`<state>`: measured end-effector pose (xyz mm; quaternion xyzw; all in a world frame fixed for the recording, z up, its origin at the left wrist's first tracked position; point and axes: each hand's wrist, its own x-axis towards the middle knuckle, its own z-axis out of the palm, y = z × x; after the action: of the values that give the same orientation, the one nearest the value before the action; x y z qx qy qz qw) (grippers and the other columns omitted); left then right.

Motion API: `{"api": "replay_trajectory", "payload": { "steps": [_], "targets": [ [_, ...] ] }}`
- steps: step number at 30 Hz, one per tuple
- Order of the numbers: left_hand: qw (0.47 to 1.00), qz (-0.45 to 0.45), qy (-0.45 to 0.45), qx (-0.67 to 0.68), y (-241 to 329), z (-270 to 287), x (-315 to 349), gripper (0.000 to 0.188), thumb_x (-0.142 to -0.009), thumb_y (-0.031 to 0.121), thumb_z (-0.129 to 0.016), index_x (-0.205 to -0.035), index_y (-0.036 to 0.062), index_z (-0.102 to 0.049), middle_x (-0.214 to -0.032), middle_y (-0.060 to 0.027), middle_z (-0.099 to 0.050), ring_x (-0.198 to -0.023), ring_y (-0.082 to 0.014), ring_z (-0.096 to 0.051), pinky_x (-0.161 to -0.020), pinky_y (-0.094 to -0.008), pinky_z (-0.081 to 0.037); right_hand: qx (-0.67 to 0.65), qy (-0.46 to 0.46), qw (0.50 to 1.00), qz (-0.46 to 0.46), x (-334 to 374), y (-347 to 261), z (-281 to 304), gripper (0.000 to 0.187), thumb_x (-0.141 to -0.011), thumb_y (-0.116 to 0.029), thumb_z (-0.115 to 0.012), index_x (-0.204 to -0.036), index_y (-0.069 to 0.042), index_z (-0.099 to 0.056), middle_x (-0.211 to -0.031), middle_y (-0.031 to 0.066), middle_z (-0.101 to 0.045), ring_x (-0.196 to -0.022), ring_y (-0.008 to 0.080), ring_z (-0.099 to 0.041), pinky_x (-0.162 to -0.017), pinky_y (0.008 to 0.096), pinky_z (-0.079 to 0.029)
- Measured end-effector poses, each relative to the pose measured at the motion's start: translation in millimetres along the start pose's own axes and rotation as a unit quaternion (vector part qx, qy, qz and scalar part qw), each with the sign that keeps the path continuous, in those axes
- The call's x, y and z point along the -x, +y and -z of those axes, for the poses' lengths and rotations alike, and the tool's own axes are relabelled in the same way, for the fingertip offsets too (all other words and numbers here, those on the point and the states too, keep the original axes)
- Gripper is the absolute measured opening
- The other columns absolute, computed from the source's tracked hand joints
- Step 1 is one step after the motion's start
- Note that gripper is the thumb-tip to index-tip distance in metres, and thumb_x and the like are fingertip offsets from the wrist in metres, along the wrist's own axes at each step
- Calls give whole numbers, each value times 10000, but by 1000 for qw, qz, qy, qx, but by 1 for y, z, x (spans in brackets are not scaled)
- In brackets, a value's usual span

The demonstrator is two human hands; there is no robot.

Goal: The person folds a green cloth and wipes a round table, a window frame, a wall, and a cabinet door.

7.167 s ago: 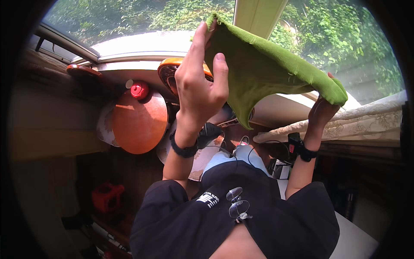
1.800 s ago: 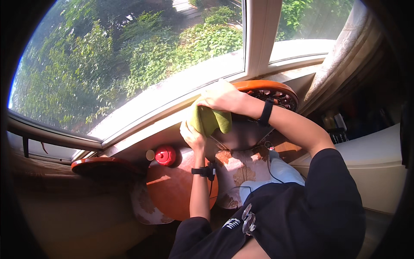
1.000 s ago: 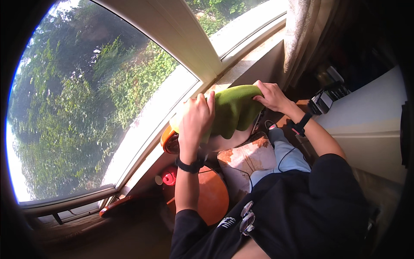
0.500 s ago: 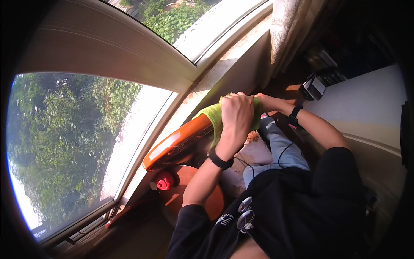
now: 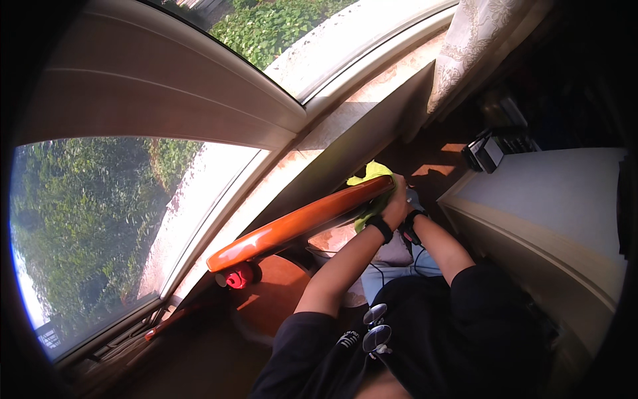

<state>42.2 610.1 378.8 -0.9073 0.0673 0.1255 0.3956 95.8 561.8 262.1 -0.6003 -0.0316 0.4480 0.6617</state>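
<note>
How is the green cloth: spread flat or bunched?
Bunched: green cloth shows crumpled on both sides of the orange wooden rail near one end; the rest is hidden.

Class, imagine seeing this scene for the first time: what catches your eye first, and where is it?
Probably the glossy orange wooden rail, slanting across the middle. Next might come the bright green cloth at its right end, by the person's left hand, then the large window at the upper left.

Head-worn left fisheye, close above black shirt [image 5: 438, 319], facing down over forearms [image 5: 342, 266]
</note>
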Motion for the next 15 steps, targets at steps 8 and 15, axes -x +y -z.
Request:
{"api": "replay_trajectory", "payload": {
  "steps": [8, 15],
  "targets": [
    [991, -40, 73, 105, -13, 11, 9, 425, -887, 188, -453, -1122, -118, -633, -1138, -284, -606, -1109, -459, -528, -1001, -624, -333, -45, -71, 994, -76, 19, -38, 28, 307, -922, -174, -560, -1195, -35, -574, -1092, 121, -655, -975, 178, -645, -806, 321, -530],
    [976, 21, -65, 208, -85, 57, 7, 328, -920, 318, -520, -1152, 186, -709, -1172, -36, -674, -1133, -256, -589, -959, -525, -370, -28, -160, 984, -72, 47, -106, 20, 326, -960, -186, -530, -1248, -35, -541, -1136, 103, -638, -991, 154, -631, -813, 306, -536]
  ]
}}
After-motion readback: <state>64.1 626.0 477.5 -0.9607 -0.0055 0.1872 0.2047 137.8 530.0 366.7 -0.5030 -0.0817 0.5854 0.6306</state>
